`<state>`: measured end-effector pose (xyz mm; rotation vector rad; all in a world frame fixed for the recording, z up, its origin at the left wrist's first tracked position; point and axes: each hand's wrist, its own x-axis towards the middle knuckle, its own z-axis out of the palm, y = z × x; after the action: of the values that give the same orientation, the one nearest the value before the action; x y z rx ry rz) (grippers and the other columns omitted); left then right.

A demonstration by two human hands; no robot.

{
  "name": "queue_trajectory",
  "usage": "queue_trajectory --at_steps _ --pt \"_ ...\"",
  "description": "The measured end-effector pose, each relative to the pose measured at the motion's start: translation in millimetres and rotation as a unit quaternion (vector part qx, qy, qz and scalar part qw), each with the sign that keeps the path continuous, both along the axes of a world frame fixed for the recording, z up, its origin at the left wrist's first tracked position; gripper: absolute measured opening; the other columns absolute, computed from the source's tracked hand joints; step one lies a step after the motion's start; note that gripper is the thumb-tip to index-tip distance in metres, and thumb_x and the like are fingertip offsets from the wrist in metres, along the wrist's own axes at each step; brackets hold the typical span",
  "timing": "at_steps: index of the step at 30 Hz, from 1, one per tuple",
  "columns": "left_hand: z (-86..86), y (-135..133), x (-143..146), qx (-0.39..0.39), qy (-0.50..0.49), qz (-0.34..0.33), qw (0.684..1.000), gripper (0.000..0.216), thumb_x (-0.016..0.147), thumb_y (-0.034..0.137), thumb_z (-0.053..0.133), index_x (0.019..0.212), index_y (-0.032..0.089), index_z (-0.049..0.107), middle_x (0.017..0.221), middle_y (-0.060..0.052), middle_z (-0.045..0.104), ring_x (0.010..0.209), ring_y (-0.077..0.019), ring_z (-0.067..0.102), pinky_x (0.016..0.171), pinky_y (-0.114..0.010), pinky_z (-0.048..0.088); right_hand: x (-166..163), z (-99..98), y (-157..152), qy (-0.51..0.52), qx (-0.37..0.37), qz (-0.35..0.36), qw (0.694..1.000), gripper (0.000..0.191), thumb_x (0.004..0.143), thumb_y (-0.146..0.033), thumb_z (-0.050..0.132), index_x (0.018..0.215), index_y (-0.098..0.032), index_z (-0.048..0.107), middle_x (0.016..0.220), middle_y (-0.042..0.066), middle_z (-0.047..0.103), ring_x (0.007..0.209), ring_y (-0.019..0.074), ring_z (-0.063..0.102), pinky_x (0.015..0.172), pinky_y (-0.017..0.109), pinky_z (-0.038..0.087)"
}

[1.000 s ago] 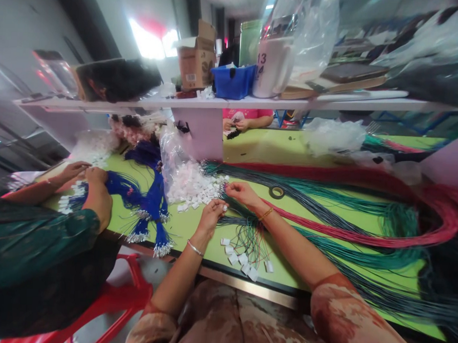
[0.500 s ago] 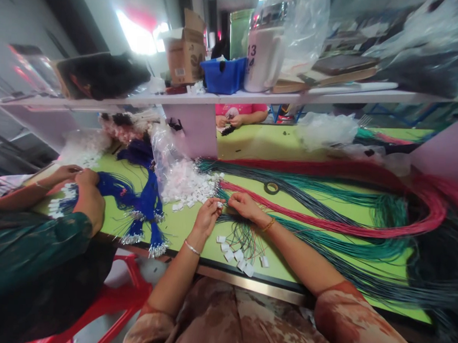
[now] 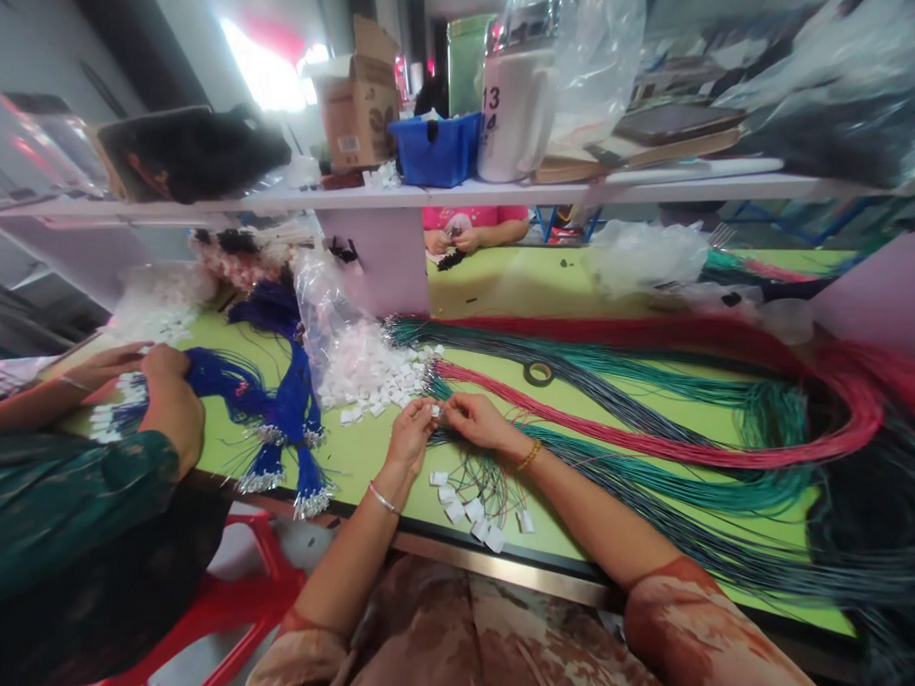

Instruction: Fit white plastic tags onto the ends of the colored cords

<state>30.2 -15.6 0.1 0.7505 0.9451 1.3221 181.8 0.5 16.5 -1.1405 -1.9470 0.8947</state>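
Note:
My left hand [image 3: 409, 439] pinches a small white connector housing [image 3: 435, 410] between thumb and fingertips. My right hand [image 3: 479, 422] meets it there, its fingers closed on what looks like a thin wire; the fingers mostly hide the wire's end. Below both hands lie several white connectors [image 3: 474, 511] with thin wires attached. Just behind my left hand spreads a heap of loose white connectors [image 3: 385, 379], partly inside a clear plastic bag [image 3: 328, 288]. Long bundles of red wires [image 3: 649, 440], green wires [image 3: 678, 486] and dark grey wires [image 3: 612, 408] stretch off to the right.
A roll of tape [image 3: 537, 374] lies among the wire bundles. Blue wire bundles [image 3: 306, 378] with metal tips are on the left, beside a co-worker's hands [image 3: 163, 368]. Above runs a shelf [image 3: 568, 194] with a blue bin [image 3: 438, 152] and a white mug [image 3: 514, 115]. Another person sits opposite.
My right hand has moved slightly left, closing the small gap to the white connector in my left hand. The whole view has shifted a little.

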Motion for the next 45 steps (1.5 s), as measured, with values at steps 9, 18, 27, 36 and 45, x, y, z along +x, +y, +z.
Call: queue_trajectory --at_steps 9,18,27,36,45 --pt "-1.6 -2 5 -0.008 0.018 -0.011 1.000 0.030 0.062 0.034 0.080 0.080 0.014 0.066 0.074 -0.002 0.065 0.060 -0.0076 0.051 0.059 -0.021 0.039 10 7.6 19 -0.080 0.029 0.017 0.996 0.026 0.086 -0.032 0.049 0.069 -0.015 0.059 0.064 0.000 0.057 0.059 0.0105 0.043 0.057 0.023 0.028" --pt "-0.1 2 2 -0.041 0.002 -0.013 0.999 0.034 0.058 0.034 0.083 0.079 0.013 0.065 0.085 -0.006 0.069 0.064 -0.0081 0.055 0.059 -0.021 0.042 23 -0.4 83 -0.287 0.029 -0.134 0.948 0.023 0.087 -0.029 0.050 0.083 -0.014 0.067 0.086 0.010 0.066 0.072 0.0160 0.051 0.062 0.027 0.027" --pt "-3.4 4 1 -0.050 0.004 -0.014 0.999 0.033 0.060 0.034 0.082 0.079 0.013 0.065 0.088 -0.007 0.069 0.064 -0.0079 0.055 0.059 -0.020 0.042 39 10.0 81 -0.229 0.078 -0.143 0.960 0.018 0.086 -0.020 0.044 0.082 -0.014 0.061 0.077 0.007 0.063 0.066 0.0145 0.046 0.061 0.026 0.026" --pt "-4.6 2 0 -0.021 0.003 -0.016 1.000 0.034 0.061 0.036 0.081 0.082 0.013 0.065 0.089 -0.007 0.069 0.066 -0.0088 0.056 0.061 -0.021 0.042 -9 32.1 74 0.020 0.052 -0.006 0.998 0.015 0.076 -0.029 0.053 0.072 -0.015 0.057 0.066 -0.001 0.056 0.060 0.0101 0.044 0.058 0.021 0.031" --pt "-4.6 4 -2 -0.010 -0.048 -0.012 0.999 0.029 0.065 0.031 0.079 0.083 0.014 0.065 0.085 -0.004 0.067 0.064 -0.0079 0.055 0.062 -0.022 0.042 8 16.8 36 0.051 -0.033 0.058 0.996 0.020 0.077 -0.031 0.051 0.064 -0.016 0.051 0.060 -0.003 0.046 0.058 0.0089 0.039 0.054 0.021 0.031"
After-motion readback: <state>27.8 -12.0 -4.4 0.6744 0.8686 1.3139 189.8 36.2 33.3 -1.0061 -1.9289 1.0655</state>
